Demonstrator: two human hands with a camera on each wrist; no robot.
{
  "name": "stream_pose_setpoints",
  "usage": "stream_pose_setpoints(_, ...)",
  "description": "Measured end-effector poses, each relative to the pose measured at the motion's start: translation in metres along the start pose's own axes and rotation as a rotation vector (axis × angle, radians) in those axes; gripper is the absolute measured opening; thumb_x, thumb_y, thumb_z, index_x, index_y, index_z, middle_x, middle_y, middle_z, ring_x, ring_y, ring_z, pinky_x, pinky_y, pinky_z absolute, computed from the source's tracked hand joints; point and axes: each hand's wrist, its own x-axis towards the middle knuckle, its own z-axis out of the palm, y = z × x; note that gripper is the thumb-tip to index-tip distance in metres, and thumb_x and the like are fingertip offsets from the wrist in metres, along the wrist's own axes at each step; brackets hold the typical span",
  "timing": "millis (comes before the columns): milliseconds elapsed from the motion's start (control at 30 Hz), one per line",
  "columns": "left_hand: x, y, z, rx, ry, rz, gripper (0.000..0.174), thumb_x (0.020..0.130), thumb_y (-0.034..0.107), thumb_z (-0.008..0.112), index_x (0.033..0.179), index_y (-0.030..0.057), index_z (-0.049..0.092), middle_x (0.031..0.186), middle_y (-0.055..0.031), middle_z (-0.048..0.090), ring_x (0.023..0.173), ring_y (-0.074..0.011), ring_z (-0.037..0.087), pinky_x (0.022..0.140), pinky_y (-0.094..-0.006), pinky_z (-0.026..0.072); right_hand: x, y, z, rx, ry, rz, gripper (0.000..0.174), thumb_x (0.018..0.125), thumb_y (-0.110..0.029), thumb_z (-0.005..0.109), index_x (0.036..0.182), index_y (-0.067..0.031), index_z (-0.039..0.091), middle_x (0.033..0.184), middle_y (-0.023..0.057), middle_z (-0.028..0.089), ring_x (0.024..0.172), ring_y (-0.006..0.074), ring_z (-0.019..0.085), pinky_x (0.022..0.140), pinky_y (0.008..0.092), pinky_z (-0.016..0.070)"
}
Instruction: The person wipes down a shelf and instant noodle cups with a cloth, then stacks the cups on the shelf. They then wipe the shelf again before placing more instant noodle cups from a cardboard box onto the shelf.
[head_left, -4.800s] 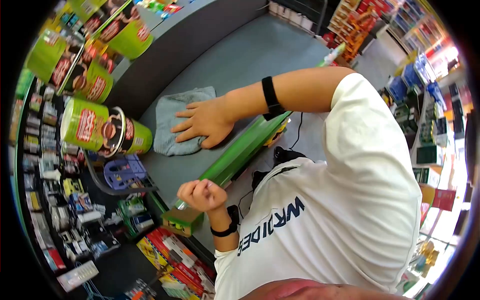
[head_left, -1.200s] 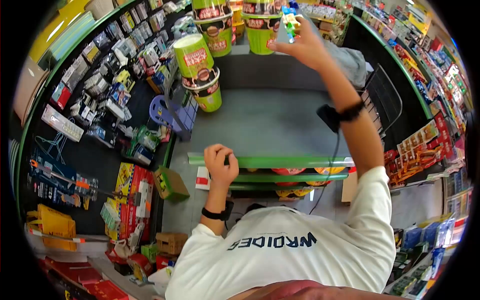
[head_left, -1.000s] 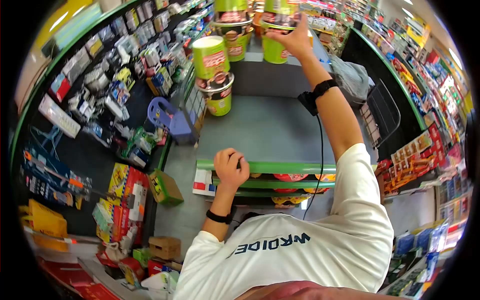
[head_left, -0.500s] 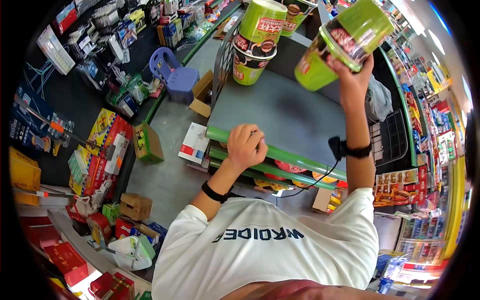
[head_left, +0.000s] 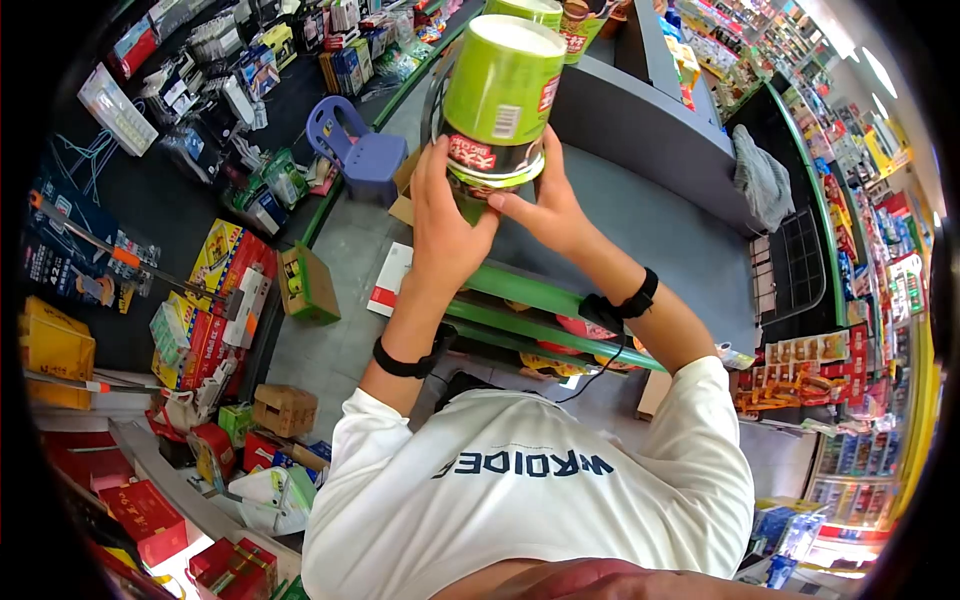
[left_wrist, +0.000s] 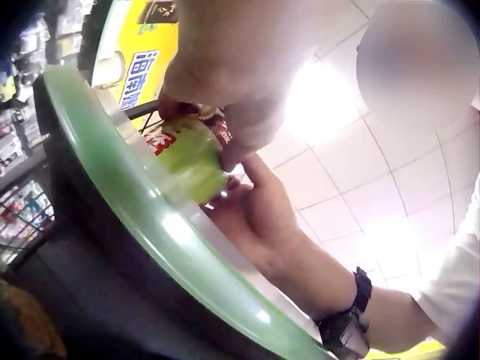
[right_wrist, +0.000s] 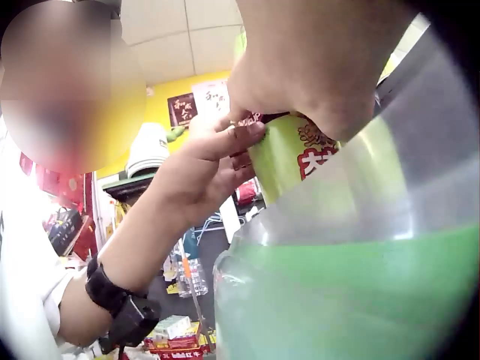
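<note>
The room is a shop, its floor (head_left: 340,245) bordered by packed shelves; the grey counter (head_left: 650,215) has a green edge (head_left: 530,289) towards the person, and a raised ledge (head_left: 640,135) backs it; a purple stool (head_left: 375,160) stands beyond its left end, and a grey cloth (head_left: 762,182) hangs over the ledge near the right end. Above the counter's left part are two tubs, mouth to mouth; the upper tub (head_left: 505,85) is inverted, its pale base upward, while the lower tub (head_left: 471,207) is largely masked by fingers; whether its base touches the counter cannot be told. Further tubs (head_left: 524,9) show behind. The left hand (head_left: 446,238) grips the pair from the left, fingers curled about it; the right hand (head_left: 552,212) grips from the right, its thumb across the front; both close near the seam (head_left: 500,181), presumably because opposed holds there keep the stack aligned and prevent the upper tub from tipping.
</note>
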Motion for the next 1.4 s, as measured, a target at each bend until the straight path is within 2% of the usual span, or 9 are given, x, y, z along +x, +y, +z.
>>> stream_pose_setpoints(200, -0.004, 0.001, -0.001, 0.038, 0.049, -0.097, 0.086, 0.071, 0.007, 0.081, 0.144, 0.0012, 0.036, 0.133, -0.0226, 0.042, 0.124, -0.0418, 0.045, 0.103, -0.0486, 0.0406, 0.003, -0.011, -0.003, -0.509, -0.048, -0.050, 0.105, 0.081, -0.021, 0.081, 0.151, 0.0079, 0.008, 0.148, 0.0254, 0.034, 0.140, 0.0350, 0.033, 0.117, 0.0395, 0.0254)
stream_pose_setpoints(333, -0.001, -0.003, -0.004, 0.032, 0.003, -0.033, 0.091, 0.071, 0.009, 0.082, 0.146, -0.0013, 0.031, 0.137, -0.0251, 0.037, 0.127, -0.0428, 0.041, 0.106, -0.0487, 0.0382, -0.002, -0.039, -0.011, -0.471, -0.136, 0.134, 0.103, 0.083, -0.020, 0.078, 0.155, -0.0026, 0.006, 0.136, 0.0219, 0.051, 0.122, 0.0316, 0.056, 0.099, 0.0398, 0.0465)
stream_pose_setpoints(367, -0.001, 0.000, -0.005, 0.045, 0.001, -0.018, 0.096, 0.070, 0.012, 0.083, 0.147, -0.0023, 0.027, 0.141, -0.0264, 0.033, 0.131, -0.0438, 0.037, 0.108, -0.0496, 0.0355, -0.003, -0.040, -0.019, -0.506, -0.142, 0.188, 0.100, 0.082, -0.023, 0.078, 0.154, -0.0053, 0.012, 0.123, 0.0214, 0.062, 0.103, 0.0313, 0.067, 0.086, 0.0400, 0.0538)
stream_pose_setpoints(500, 0.002, 0.013, 0.002, 0.116, 0.017, -0.016, 0.121, 0.064, 0.036, 0.091, 0.150, -0.0058, 0.017, 0.150, -0.0309, 0.024, 0.140, -0.0464, 0.025, 0.115, -0.0531, 0.0260, 0.024, -0.078, -0.072, -0.794, -0.428, 0.256, 0.075, 0.082, -0.029, 0.076, 0.141, 0.0004, 0.043, 0.105, 0.0204, 0.070, 0.091, 0.0290, 0.070, 0.080, 0.0383, 0.0556)
stream_pose_setpoints(667, 0.013, 0.008, 0.032, 0.207, 0.162, 0.001, 0.129, 0.059, 0.033, 0.094, 0.151, -0.0054, 0.013, 0.151, -0.0287, 0.023, 0.142, -0.0429, 0.023, 0.117, -0.0520, 0.0209, 0.116, -0.064, -0.138, -0.846, 0.397, 0.000, 0.072, 0.075, -0.035, 0.085, 0.127, 0.0029, 0.053, 0.119, 0.0167, 0.066, 0.108, 0.0256, 0.065, 0.091, 0.0364, 0.0518)
stream_pose_setpoints(733, 0.018, 0.005, 0.035, 0.221, 0.224, -0.028, 0.128, 0.059, 0.031, 0.094, 0.150, -0.0059, 0.013, 0.151, -0.0288, 0.023, 0.142, -0.0425, 0.023, 0.117, -0.0522, 0.0195, 0.139, -0.099, -0.120, -0.443, 0.358, 0.103, 0.067, 0.077, -0.013, 0.080, 0.131, 0.0046, 0.045, 0.113, 0.0140, 0.063, 0.104, 0.0203, 0.061, 0.091, 0.0351, 0.0509)
stream_pose_setpoints(800, 0.018, 0.008, 0.031, 0.217, 0.210, -0.045, 0.126, 0.060, 0.029, 0.094, 0.151, -0.0055, 0.013, 0.151, -0.0281, 0.024, 0.142, -0.0419, 0.023, 0.117, -0.0520, 0.0201, 0.172, -0.066, -0.139, -0.381, 0.313, -0.158, 0.091, 0.067, -0.019, 0.091, 0.135, 0.0056, 0.036, 0.119, 0.0179, 0.060, 0.111, 0.0230, 0.059, 0.096, 0.0372, 0.0486)
stream_pose_setpoints(900, 0.016, 0.005, 0.028, 0.130, 0.171, -0.113, 0.123, 0.061, 0.027, 0.093, 0.151, -0.0042, 0.015, 0.150, -0.0271, 0.026, 0.141, -0.0407, 0.026, 0.116, -0.0517, 0.0213, 0.180, -0.064, -0.133, -0.421, 0.359, -0.097, 0.096, 0.066, -0.019, 0.092, 0.137, 0.0046, 0.031, 0.120, 0.0181, 0.059, 0.111, 0.0239, 0.059, 0.096, 0.0372, 0.0485)
stream_pose_setpoints(1400, 0.015, -0.015, 0.022, -0.018, 0.091, -0.144, 0.119, 0.059, 0.029, 0.093, 0.147, -0.0065, 0.021, 0.146, -0.0257, 0.030, 0.138, -0.0386, 0.034, 0.115, -0.0460, 0.0291, 0.165, -0.031, -0.133, -0.293, 0.573, -0.250, 0.096, 0.063, -0.019, 0.090, 0.137, 0.0011, 0.033, 0.122, 0.0154, 0.059, 0.111, 0.0232, 0.060, 0.096, 0.0347, 0.0495)
